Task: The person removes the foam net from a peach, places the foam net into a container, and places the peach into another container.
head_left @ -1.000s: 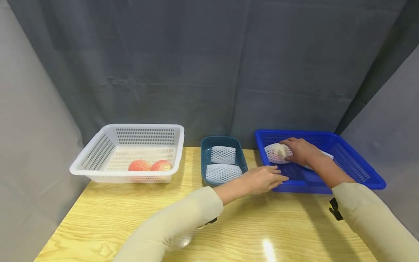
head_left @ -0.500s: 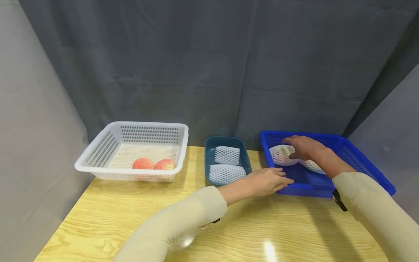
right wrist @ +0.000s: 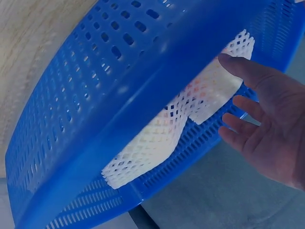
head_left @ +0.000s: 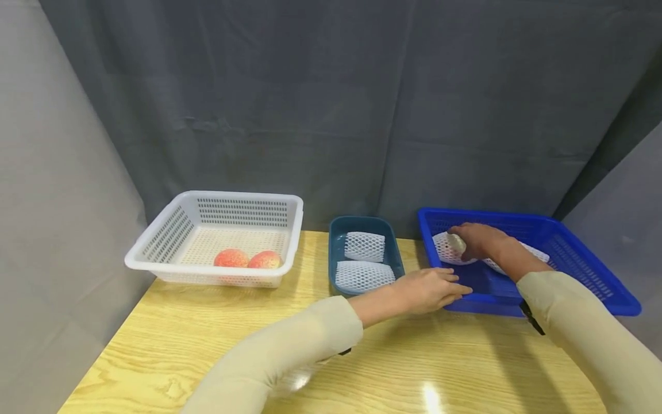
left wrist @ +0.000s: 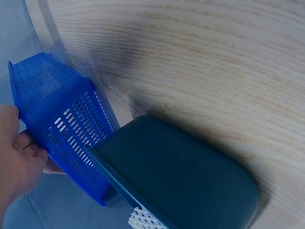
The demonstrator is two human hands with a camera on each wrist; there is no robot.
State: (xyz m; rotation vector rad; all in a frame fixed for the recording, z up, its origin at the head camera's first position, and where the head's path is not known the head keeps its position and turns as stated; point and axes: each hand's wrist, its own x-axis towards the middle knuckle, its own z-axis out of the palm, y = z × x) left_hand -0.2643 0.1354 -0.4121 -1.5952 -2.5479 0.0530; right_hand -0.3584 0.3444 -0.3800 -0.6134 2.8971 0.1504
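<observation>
My right hand reaches into the blue basket, with thumb and index finger around a peach in a white foam net. Pink shows through this mesh in the right wrist view, where the thumb of that hand lies on the net and the other fingers are loosely bent. Beside it lies a second white foam net, partly behind the basket wall. My left hand holds the near left corner of the basket; in the left wrist view the fingers of this hand sit around the rim.
A teal tray stands left of the blue basket, with two white foam nets inside. Farther left, a white basket holds two red-yellow peaches. A dark curtain hangs behind the wooden table.
My right hand has shifted left over the netted peach, covering more of it. The left hand stays at the basket corner. The head view has swung slightly left.
</observation>
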